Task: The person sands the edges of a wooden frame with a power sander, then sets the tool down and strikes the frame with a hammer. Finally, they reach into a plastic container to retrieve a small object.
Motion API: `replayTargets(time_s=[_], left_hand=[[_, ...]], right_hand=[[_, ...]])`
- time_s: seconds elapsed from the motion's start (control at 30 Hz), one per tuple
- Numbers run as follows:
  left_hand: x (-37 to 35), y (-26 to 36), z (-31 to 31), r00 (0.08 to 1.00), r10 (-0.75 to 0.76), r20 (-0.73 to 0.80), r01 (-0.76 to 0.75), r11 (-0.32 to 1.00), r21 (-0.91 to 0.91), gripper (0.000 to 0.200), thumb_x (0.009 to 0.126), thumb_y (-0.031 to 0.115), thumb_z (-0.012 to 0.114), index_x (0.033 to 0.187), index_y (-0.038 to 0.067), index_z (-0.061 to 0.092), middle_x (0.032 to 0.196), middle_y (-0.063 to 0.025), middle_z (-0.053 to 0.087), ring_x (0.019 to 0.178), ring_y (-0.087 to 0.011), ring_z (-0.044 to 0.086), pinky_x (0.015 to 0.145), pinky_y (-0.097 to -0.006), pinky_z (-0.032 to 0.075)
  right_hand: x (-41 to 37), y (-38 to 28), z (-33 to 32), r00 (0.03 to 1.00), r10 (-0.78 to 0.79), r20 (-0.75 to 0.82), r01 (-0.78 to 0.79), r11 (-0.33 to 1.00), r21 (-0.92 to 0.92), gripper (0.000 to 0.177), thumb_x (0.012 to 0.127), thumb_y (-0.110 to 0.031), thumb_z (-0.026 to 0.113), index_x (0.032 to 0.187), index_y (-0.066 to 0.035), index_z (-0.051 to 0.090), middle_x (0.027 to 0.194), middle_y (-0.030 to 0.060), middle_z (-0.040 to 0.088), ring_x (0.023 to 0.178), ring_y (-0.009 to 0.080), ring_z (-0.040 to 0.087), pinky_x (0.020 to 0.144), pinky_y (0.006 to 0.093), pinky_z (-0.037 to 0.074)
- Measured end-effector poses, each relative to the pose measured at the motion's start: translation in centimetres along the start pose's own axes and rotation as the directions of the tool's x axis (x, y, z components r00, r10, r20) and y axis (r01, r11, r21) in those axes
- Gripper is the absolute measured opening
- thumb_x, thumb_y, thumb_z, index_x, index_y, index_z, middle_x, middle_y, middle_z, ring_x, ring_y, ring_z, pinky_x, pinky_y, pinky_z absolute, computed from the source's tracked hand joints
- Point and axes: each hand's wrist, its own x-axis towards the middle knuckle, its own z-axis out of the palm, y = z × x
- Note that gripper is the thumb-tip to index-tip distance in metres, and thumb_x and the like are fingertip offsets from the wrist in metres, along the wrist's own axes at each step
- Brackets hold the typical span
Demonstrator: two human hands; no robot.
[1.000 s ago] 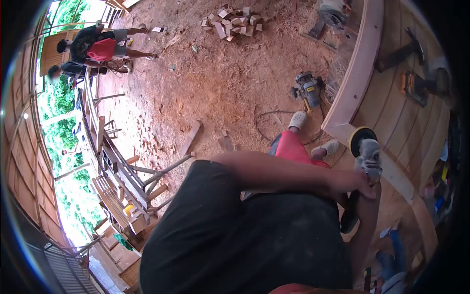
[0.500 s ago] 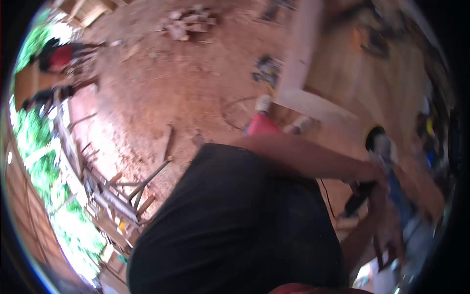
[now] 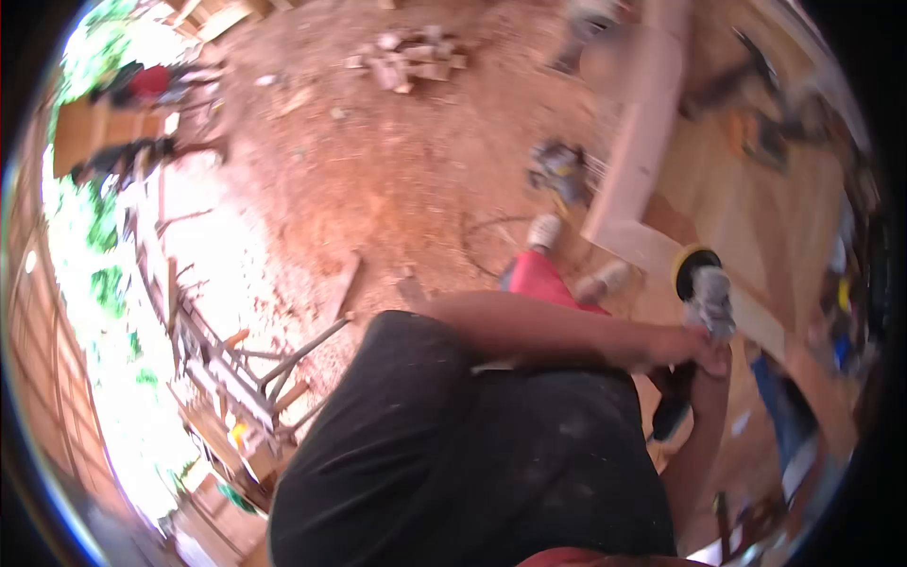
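A grey power tool [image 3: 710,304] with a yellow-rimmed round disc [image 3: 697,272] is held out in front of my body, near the corner of a pale wooden frame [image 3: 628,236]. My left hand [image 3: 678,346] is closed at the rear of the tool, with the arm stretched across my dark shirt. Right beside it, my right hand [image 3: 714,359] is wrapped round the same end, and the two hands overlap. The fingers are partly blurred. The disc faces the wooden surface; whether it touches cannot be made out.
Another power tool [image 3: 559,172] lies on the dirt floor near my shoes, with a cable beside it. Wood offcuts [image 3: 408,59] are piled farther off. An orange tool [image 3: 746,137] is on the boards. Two people carry a brown panel [image 3: 99,132]. Wooden trestles [image 3: 231,378] stand left.
The view has shifted, so the surroundings appear farther right and lower. The tool and both hands have moved slightly left in the picture and look sharper. Both hands still hold the tool.
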Motion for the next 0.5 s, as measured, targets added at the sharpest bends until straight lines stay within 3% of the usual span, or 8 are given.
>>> replayTargets(time_s=[0.03, 0.1, 0.3, 0.5], left_hand=[[-1.1, 0.6, -0.1, 1.000, 0.008, 0.021, -0.008, 1.000, -0.009, 0.074, 0.085, 0.050, 0.076, 0.142, 0.011, 0.052, 0.143, -0.0240, 0.052, 0.129, -0.0433, 0.055, 0.107, -0.0514, 0.048], [-3.2, 1.1, -1.4, 1.000, 0.020, 0.009, -0.020, 1.000, 0.006, 0.080, 0.086, 0.049, 0.075, 0.148, 0.009, 0.045, 0.149, -0.0266, 0.045, 0.136, -0.0477, 0.049, 0.111, -0.0543, 0.044], [-6.8, 1.2, -3.2, 0.998, 0.022, -0.058, -0.026, 0.998, -0.057, 0.093, 0.086, 0.049, 0.076, 0.155, 0.004, 0.033, 0.156, -0.0286, 0.036, 0.145, -0.0548, 0.035, 0.118, -0.0588, 0.036], [-4.5, 0.9, -2.7, 0.997, 0.035, 0.067, -0.035, 0.999, -0.004, 0.092, 0.084, 0.051, 0.079, 0.151, 0.002, 0.039, 0.152, -0.0271, 0.043, 0.140, -0.0475, 0.045, 0.115, -0.0572, 0.041]], right_hand=[[0.2, -0.6, 0.5, 0.997, 0.060, -0.047, -0.060, 0.998, -0.008, 0.031, 0.106, -0.031, 0.060, 0.116, -0.002, 0.063, 0.093, 0.0061, 0.068, 0.080, 0.0150, 0.064, 0.068, 0.0345, 0.050], [0.5, -1.8, 2.7, 1.000, 0.020, -0.018, -0.021, 0.998, -0.052, 0.033, 0.106, -0.033, 0.061, 0.117, -0.001, 0.063, 0.094, 0.0060, 0.068, 0.082, 0.0151, 0.064, 0.070, 0.0336, 0.051], [1.8, -3.4, 6.3, 0.996, -0.035, 0.088, 0.041, 0.997, -0.070, 0.037, 0.104, -0.035, 0.064, 0.117, -0.001, 0.064, 0.096, 0.0076, 0.069, 0.082, 0.0159, 0.065, 0.069, 0.0340, 0.052], [0.4, -3.2, 5.4, 0.997, 0.011, -0.072, -0.008, 0.999, 0.045, 0.042, 0.101, -0.038, 0.068, 0.114, 0.002, 0.064, 0.094, 0.0085, 0.069, 0.081, 0.0175, 0.066, 0.068, 0.0344, 0.052]])
